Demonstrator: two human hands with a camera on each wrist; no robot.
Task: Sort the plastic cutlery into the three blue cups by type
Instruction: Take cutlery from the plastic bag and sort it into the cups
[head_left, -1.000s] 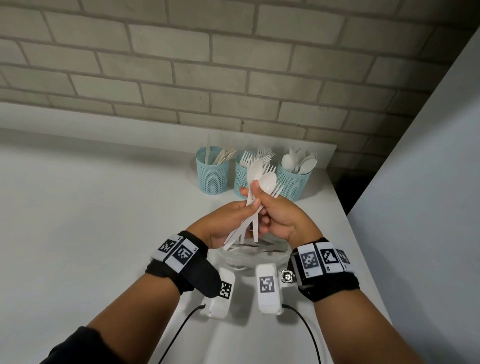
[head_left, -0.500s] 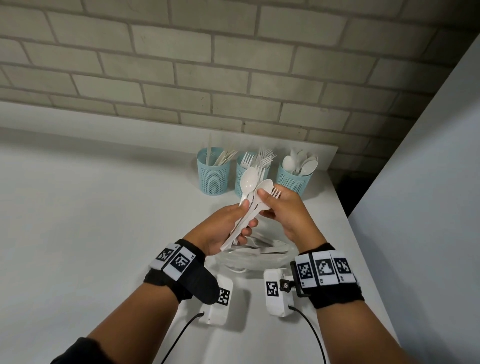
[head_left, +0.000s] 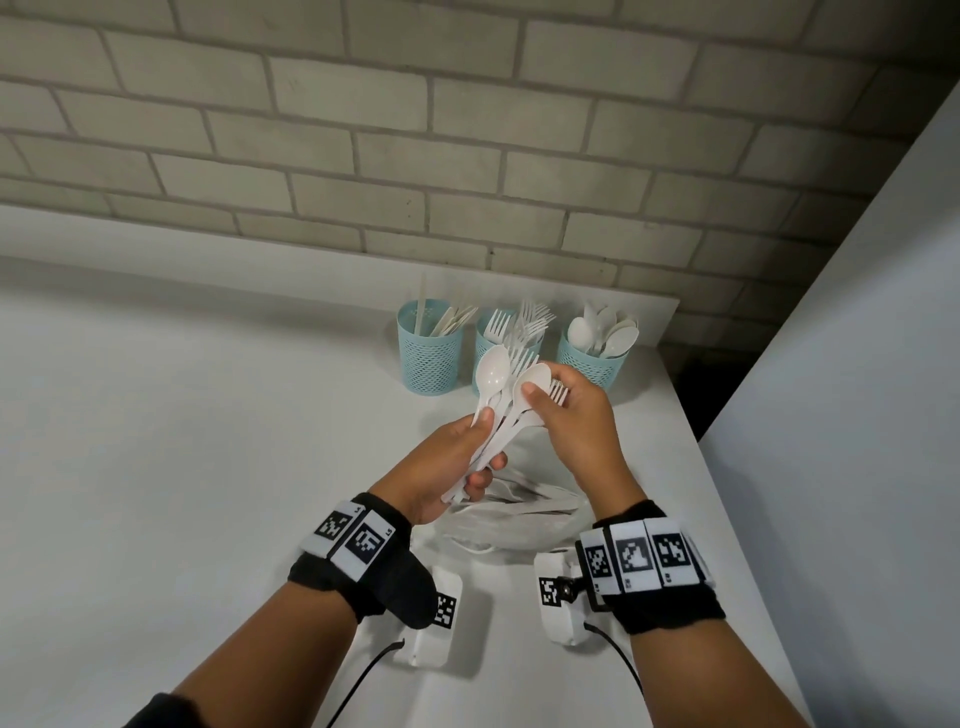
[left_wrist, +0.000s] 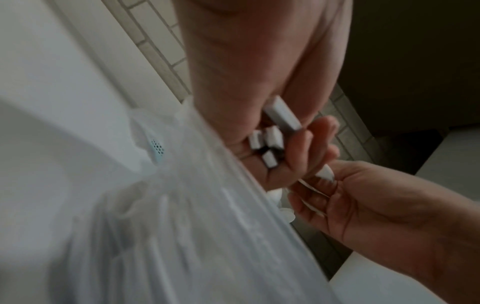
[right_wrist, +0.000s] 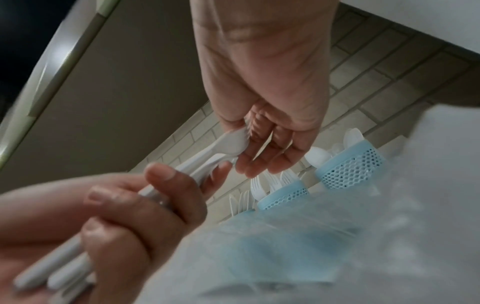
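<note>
Left hand (head_left: 447, 457) grips a fan of light, slippery cutlery (head_left: 501, 415) by the handles above the table's far-right corner while right hand (head_left: 566, 415) pinches a spoon (head_left: 530, 382), best drawn out by its neck.

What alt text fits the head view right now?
Left hand grips a bundle of white cutlery while the right hand pinches one spoon, above a plastic bag and before three blue cups.

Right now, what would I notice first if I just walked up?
Probably the bunch of white spoons and forks in the middle, gripped by the left hand while the right hand pinches one spoon. Behind them, by the brick wall, stand three blue cups already holding cutlery.
</note>
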